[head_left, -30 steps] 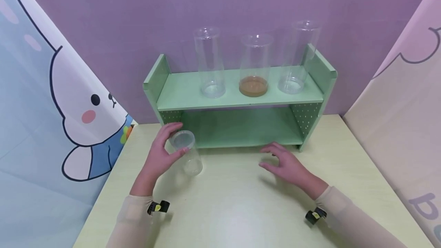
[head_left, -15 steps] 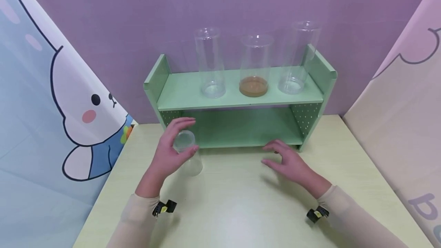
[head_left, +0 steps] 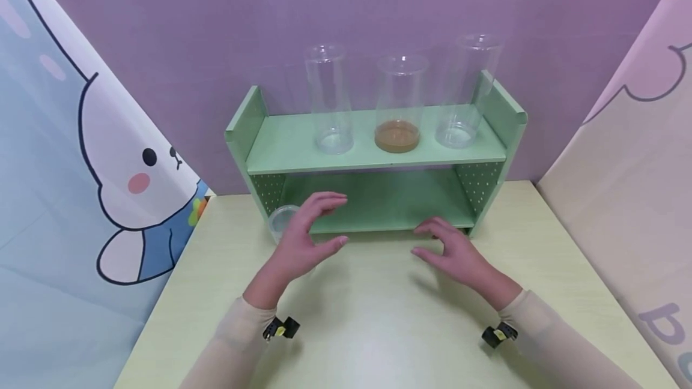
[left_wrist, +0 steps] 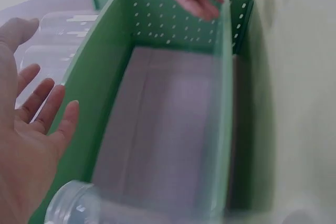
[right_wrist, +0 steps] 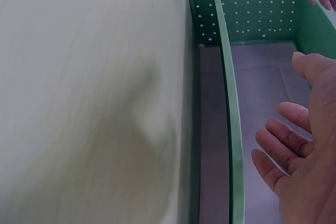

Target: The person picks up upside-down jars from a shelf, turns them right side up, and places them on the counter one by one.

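My left hand (head_left: 303, 242) hovers in front of the lower shelf with fingers loosely spread and nothing in its grasp. Behind it, to the left, a clear plastic cup (head_left: 281, 219) stands on the table, its lower part mostly covered by the hand in the head view; its rim (left_wrist: 73, 203) also shows low in the left wrist view. My right hand (head_left: 454, 255) is held before the right end of the shelf, fingers relaxed, holding nothing. On the top shelf stand a tall clear cup (head_left: 331, 101), a cup with brown contents (head_left: 397, 135) and another tall clear cup (head_left: 459, 128).
A green two-tier shelf (head_left: 378, 163) stands at the back of the pale table (head_left: 373, 329), against a purple backdrop (head_left: 216, 29). Printed cloths hang at both sides, the left one (head_left: 135, 185) with a cartoon rabbit.
My left hand has let go of the clear cup and moved right, away from it. The cup stays where it was. The right hand has shifted only slightly.
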{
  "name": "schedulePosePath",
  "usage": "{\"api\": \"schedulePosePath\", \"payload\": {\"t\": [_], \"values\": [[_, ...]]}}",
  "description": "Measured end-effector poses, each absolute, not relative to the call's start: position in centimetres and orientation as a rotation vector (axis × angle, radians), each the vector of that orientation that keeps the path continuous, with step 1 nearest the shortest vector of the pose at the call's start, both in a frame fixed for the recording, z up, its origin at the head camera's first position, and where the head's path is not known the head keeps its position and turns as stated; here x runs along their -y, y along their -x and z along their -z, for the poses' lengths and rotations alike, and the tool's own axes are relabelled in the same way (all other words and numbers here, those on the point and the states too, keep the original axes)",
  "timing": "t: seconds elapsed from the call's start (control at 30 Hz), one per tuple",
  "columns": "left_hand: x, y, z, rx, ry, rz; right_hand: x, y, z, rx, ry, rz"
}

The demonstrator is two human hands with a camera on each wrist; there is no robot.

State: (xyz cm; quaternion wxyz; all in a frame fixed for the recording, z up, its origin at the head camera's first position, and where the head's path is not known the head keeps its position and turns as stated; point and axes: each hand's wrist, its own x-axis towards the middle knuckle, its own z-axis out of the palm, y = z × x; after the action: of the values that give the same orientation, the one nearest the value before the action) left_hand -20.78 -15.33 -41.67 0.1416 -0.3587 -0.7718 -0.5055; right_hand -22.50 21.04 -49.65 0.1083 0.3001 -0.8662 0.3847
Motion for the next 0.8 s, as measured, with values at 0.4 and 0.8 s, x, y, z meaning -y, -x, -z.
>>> {"api": "schedulePosePath", "payload": {"t": [0.4,0.8], "values": [[13.0,21.6,44.5,2.28,1.036,1.623,-21.5,22.5,49.5,2.545,-0.85,-1.141],[12.6,21.6,44.9,2.339,0.966,1.668,-23.7,23.5,48.0,2.334,-0.715,-1.089]]}}
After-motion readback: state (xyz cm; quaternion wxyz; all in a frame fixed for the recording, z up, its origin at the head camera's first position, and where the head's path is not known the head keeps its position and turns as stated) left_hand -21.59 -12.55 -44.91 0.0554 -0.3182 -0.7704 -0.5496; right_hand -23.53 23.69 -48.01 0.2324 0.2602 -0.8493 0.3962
